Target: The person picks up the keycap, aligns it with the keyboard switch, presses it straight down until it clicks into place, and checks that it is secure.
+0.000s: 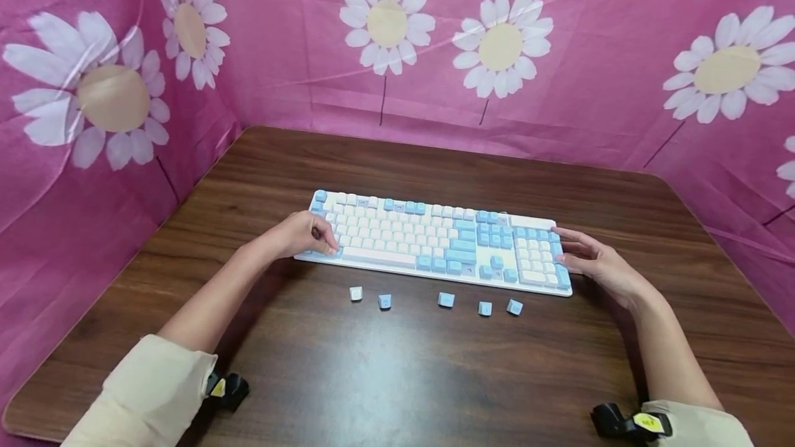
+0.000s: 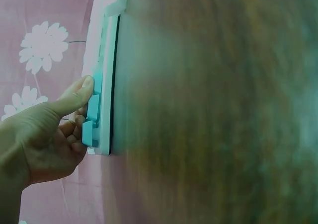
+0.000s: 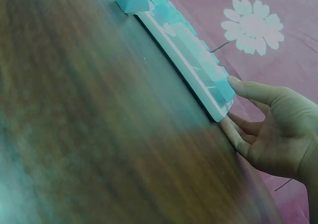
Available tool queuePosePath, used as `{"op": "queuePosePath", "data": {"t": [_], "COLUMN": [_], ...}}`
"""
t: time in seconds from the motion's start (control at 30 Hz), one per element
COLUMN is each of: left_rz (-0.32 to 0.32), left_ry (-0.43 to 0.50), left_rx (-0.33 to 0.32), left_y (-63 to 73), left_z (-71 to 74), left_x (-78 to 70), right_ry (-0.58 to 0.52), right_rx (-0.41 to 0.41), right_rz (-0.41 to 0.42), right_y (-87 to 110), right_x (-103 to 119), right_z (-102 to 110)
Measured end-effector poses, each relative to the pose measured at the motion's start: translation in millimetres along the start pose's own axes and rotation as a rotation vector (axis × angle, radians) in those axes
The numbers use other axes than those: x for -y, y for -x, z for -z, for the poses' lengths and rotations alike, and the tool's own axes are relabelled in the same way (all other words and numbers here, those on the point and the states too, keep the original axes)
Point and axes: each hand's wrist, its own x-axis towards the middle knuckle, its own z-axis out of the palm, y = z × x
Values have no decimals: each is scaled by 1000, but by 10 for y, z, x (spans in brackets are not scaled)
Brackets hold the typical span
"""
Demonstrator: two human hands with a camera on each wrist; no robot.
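A full-size keyboard (image 1: 379,259) with white and light blue keycaps lies across the middle of the table. My left hand (image 1: 307,233) is at its lower left corner, thumb and forefinger pinching a light blue keycap (image 2: 97,82) in the bottom row. In the left wrist view the other fingers curl beside the keyboard's left end. My right hand (image 1: 599,264) holds the right edge, with the thumb against a blue key (image 3: 224,91) and the fingers along the side. A few spots in the key rows show bare grey switches (image 1: 363,203).
In front of the keyboard lie a loose white keycap (image 1: 356,293) and several loose blue keycaps (image 1: 446,299), spread in a row on the brown wooden table (image 1: 385,378). A pink cloth (image 1: 273,54) with daisies hangs behind and beside the table.
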Motion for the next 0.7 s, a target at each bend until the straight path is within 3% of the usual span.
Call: {"op": "queuePosePath", "data": {"t": [0.23, 0.47, 0.7], "left_rz": [24, -56, -88], "left_ry": [2, -41, -66], "left_rx": [0, -11, -48], "left_y": [46, 77, 98], "left_z": [-27, -7, 35], "left_x": [15, 10, 4], "right_ry": [-11, -1, -16], "right_rx": [5, -8, -17], "right_rz": [-3, 3, 3], "right_y": [-9, -20, -7], "right_x": [5, 3, -8], "right_z": [-15, -17, -16]}}
